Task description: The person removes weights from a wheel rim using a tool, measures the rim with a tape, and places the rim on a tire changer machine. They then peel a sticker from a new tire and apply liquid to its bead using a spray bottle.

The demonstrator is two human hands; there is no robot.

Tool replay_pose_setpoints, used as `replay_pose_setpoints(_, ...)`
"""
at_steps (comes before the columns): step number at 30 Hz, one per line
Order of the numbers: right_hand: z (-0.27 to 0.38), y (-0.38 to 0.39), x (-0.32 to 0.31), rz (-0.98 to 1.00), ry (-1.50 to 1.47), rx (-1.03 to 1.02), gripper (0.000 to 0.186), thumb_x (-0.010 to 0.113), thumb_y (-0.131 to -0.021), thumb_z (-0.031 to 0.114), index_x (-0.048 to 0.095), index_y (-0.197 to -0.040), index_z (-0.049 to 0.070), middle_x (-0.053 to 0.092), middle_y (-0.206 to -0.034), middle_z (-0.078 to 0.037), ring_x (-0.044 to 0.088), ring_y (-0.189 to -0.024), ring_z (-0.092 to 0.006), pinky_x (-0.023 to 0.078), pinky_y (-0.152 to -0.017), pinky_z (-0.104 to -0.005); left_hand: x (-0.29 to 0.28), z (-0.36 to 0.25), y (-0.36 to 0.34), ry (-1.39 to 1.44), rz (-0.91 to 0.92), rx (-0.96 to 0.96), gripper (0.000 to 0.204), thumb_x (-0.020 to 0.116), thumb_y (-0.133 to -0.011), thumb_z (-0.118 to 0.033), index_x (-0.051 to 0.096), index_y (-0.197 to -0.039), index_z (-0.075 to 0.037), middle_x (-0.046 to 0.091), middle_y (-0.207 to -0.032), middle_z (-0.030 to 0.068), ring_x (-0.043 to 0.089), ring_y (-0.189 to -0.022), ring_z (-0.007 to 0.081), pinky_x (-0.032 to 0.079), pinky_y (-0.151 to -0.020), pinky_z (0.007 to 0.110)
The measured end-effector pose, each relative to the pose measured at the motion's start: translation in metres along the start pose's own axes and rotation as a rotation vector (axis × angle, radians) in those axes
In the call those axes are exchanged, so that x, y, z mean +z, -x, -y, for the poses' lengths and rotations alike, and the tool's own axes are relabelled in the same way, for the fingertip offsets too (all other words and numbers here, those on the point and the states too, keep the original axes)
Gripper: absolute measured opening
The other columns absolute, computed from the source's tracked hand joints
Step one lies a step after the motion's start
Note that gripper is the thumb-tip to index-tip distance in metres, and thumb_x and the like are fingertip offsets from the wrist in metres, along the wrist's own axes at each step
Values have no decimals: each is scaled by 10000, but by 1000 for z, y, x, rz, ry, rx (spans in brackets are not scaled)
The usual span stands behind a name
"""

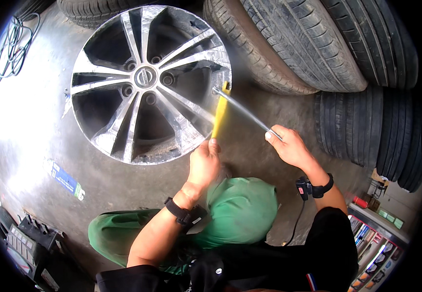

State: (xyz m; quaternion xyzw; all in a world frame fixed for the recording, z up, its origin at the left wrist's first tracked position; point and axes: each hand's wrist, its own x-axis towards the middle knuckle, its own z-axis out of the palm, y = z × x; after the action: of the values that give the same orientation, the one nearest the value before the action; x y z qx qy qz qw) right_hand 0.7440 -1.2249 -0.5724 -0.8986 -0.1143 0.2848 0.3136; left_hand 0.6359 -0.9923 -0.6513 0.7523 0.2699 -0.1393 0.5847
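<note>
A silver multi-spoke alloy wheel rim (177, 119) lies face up on the floor before me, with no tyre on it and its spokes scuffed. My left hand (204, 161), at the rim's near right edge, is closed around the lower end of a slim yellow tool (220, 114). Motion blurs that tool, so its exact kind is unclear. My right hand (290, 146) grips a long metal rod (250, 117), which slants up and left. The rod's far end meets or overlaps the yellow tool's upper part beside the rim's right edge; whether they touch, I cannot tell.
Used tyres (289, 44) stand at the upper right, more tyres (347, 129) below them. A coiled black cable (16, 48) lies far left, a blue strip (65, 181) on the concrete floor (123, 194). Black equipment (38, 248) stands lower left, a stocked shelf (376, 248) lower right.
</note>
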Motion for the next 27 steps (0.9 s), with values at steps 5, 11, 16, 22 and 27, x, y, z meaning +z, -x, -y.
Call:
replay_pose_setpoints(5, -28, -10, 25, 8, -11, 35, 433, 573, -1015, 367, 514, -803, -6, 518, -623, -177, 457, -553, -295, 439, -570, -425, 9, -2, -1, -15, -10, 3, 421, 498, -1056, -328, 634, -822, -5, 608, -655, 102, 576, -613, 181, 475, -607, 365)
replay_pose_setpoints(11, -21, -11, 23, 32, 28, 38, 482, 574, -1013, 404, 502, -772, -7, 490, -618, -190, 433, -556, -290, 436, -568, -431, 17, 1, -3, -1, -32, -9, 412, 512, -1051, -323, 634, -819, -4, 600, -636, 95, 570, -597, 181, 471, -598, 362)
replay_pose_setpoints(16, -37, -12, 42, -55, -33, 16, 484, 599, -1005, 389, 495, -731, 4, 462, -580, -174, 408, -522, -260, 415, -527, -414, 18, -11, -1, 74, 6, -83, 418, 511, -1052, -318, 618, -800, -1, 586, -625, 92, 544, -581, 178, 463, -581, 366)
replay_pose_setpoints(22, -45, -8, 63, -187, -114, -51, 464, 625, -997, 356, 501, -713, 10, 443, -540, -149, 406, -457, -243, 376, -472, -389, 22, -11, -1, 25, 0, -60, 420, 504, -1055, -314, 603, -802, 7, 559, -612, 114, 517, -573, 201, 459, -586, 394)
replay_pose_setpoints(27, -48, -4, 72, -205, -126, -41, 448, 611, -1005, 331, 506, -709, 12, 452, -541, -146, 440, -454, -256, 378, -476, -389, 23, -12, -1, 31, 39, -113, 421, 501, -1054, -307, 595, -798, 13, 568, -621, 140, 528, -592, 231, 458, -603, 407)
